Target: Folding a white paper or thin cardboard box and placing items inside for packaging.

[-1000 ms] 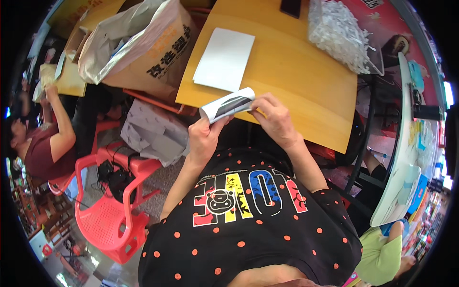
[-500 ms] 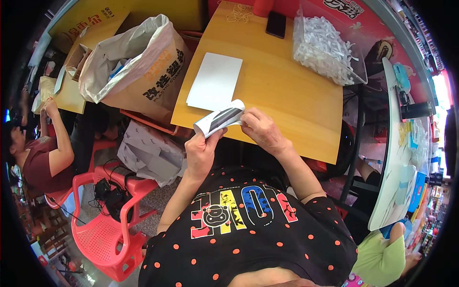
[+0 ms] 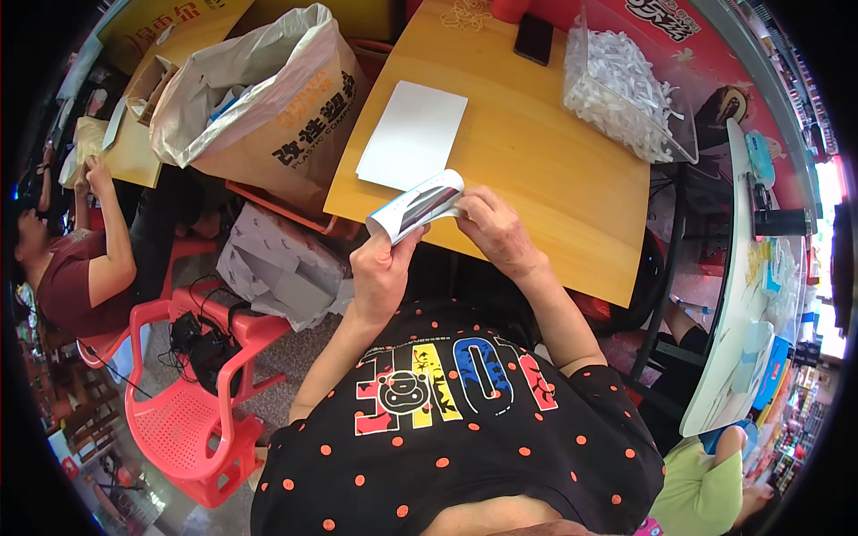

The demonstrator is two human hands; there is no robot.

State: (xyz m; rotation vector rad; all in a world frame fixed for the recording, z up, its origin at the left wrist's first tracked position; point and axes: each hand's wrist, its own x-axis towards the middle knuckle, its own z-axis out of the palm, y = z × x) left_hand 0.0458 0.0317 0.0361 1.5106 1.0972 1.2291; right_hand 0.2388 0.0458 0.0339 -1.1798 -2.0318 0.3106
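A curled sheet of printed paper (image 3: 418, 204), white with a dark grey patch, is held between my hands above the table's near edge. My left hand (image 3: 382, 268) grips its lower left part, thumb pressed along it. At the paper's right end, the bent fingers of my right hand (image 3: 497, 230) pinch the edge. Just beyond the curled sheet, a flat stack of white paper (image 3: 413, 134) lies on the yellow wooden table (image 3: 554, 196).
A clear bin of white paper strips (image 3: 621, 98) and a dark phone (image 3: 534, 41) sit at the table's far right. Left of the table stands a large open woven sack (image 3: 259, 116). A red plastic chair (image 3: 192, 411) holds black cables. Another person (image 3: 85, 268) sits at far left.
The view has shifted slightly, so the table and bin sit a little further right and higher. Both hands keep hold of the curled paper, with little change in their grip.
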